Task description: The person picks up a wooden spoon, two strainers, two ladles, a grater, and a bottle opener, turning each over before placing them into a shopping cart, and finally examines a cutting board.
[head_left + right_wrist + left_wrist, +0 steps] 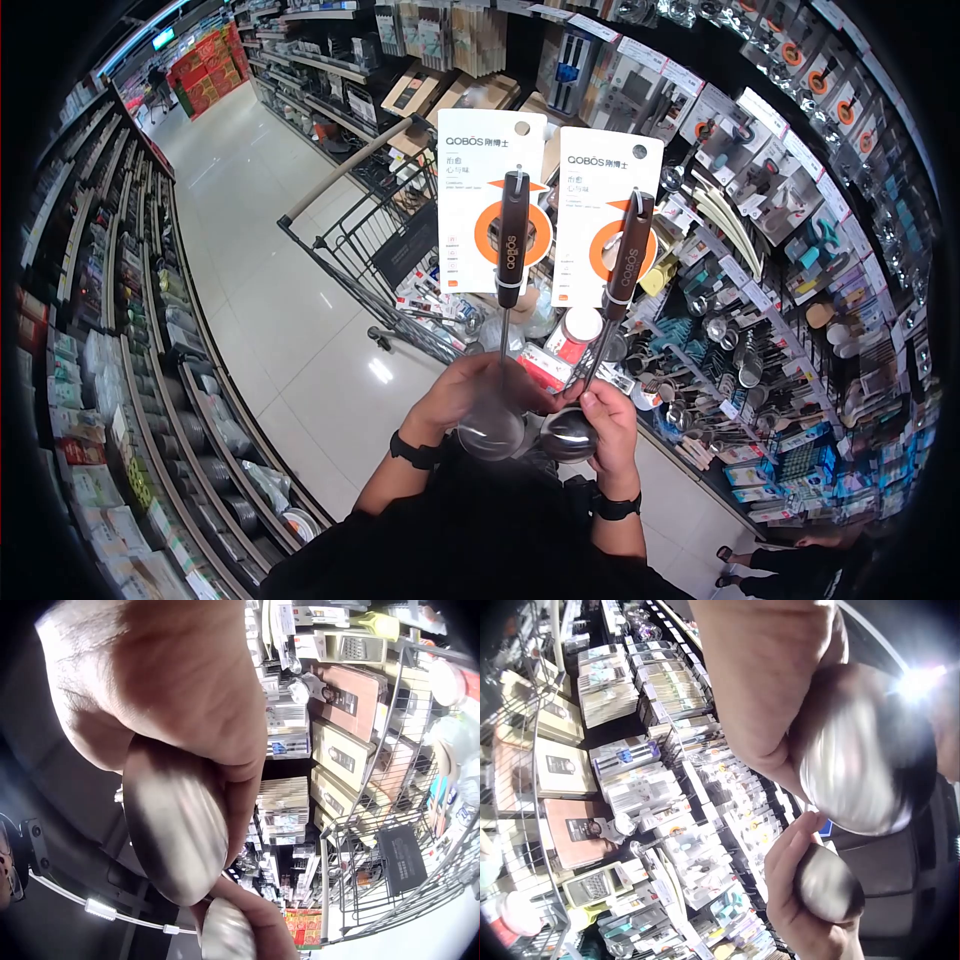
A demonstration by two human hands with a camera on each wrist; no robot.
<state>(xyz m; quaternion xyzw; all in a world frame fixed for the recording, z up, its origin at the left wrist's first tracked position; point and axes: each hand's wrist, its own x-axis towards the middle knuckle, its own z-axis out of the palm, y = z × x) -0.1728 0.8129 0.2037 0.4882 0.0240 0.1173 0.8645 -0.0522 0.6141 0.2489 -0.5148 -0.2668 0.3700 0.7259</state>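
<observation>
Two metal ladles with dark handles and white-and-orange cards stand upright side by side in the head view. The left hand (462,396) grips the left ladle (490,428) near its bowl; the right hand (610,426) pinches the right ladle (568,436) low on its stem, by the bowl. Both cards, the left card (465,225) and the slightly tilted right card (583,225), face the head camera. In the left wrist view, the left hand (769,675) is beside a shiny bowl (866,757). The right wrist view shows the right hand (172,682) around a bowl (176,825).
A shopping cart (400,240) holding several goods stands beyond the hands. Shelves of kitchen tools (740,350) line the right side, and another shelf row (150,380) the left. Tiled floor (240,270) lies between. A person's legs (780,570) show at lower right.
</observation>
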